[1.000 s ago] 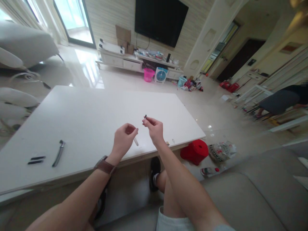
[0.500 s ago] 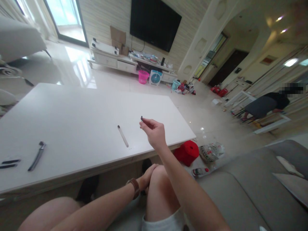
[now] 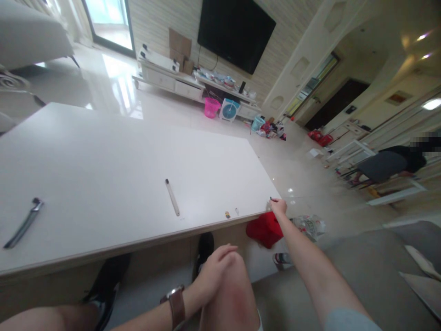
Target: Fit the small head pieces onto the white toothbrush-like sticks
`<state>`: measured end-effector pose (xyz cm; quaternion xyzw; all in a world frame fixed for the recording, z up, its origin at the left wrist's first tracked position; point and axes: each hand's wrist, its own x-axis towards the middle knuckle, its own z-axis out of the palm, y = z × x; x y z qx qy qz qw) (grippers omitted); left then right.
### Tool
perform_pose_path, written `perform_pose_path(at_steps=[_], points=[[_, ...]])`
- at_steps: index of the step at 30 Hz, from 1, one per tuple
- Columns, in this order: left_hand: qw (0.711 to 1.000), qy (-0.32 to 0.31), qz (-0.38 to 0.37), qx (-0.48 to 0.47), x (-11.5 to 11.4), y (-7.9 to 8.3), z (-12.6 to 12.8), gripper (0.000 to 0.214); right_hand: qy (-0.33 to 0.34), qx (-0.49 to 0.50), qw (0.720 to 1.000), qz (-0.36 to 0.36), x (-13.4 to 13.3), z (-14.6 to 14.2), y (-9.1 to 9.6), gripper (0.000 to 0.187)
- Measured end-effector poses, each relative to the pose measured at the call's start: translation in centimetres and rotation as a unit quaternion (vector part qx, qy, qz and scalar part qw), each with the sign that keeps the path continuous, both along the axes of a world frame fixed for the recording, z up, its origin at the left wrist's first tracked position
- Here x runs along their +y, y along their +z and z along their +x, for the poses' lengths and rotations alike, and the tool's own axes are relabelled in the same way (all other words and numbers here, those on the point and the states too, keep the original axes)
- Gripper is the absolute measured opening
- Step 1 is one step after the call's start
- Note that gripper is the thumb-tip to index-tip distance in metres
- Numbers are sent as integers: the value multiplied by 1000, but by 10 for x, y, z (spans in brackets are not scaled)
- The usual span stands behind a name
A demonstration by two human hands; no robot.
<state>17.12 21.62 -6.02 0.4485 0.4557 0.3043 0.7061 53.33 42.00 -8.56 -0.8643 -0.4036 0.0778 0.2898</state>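
Observation:
My right hand (image 3: 278, 207) reaches over the right end of the white table (image 3: 131, 151). Its fingers are pinched around a small dark piece (image 3: 271, 198), too small to name. My left hand (image 3: 220, 264), with a brown watch strap at the wrist, lies flat over my knee, fingers stretched. On the tabletop lies a slim whitish stick with a dark tip (image 3: 173, 198). Nearer the front edge are a small yellow-and-dark piece (image 3: 227, 214) and a small clear piece (image 3: 236, 211). At far left rests a dark, curved-handled tool with a shiny angled head (image 3: 24, 224).
A red stool (image 3: 262, 231) stands below the table's right end, beside a plastic-wrapped bundle (image 3: 310, 226) and a bottle (image 3: 281, 258). The grey sofa (image 3: 372, 257) is at right. A pink basket (image 3: 212, 108) and a fan (image 3: 229, 110) stand by the TV cabinet. Another person (image 3: 389, 163) bends at far right.
My right hand has moved right, from above the tabletop to its right end, still pinching the small dark piece. My left hand now lies spread over the knee. The view has shifted.

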Motion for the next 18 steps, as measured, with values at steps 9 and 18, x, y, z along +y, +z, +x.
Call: perform_pose_path(at_steps=[9,18], points=[[841,-200,451,222,10,30,-15,22,-8,-2,1000,-30,38,-17,4,30],[763,-196,543,292,-2,28,-23,43,373,40,927,14,37,-206,37,67]])
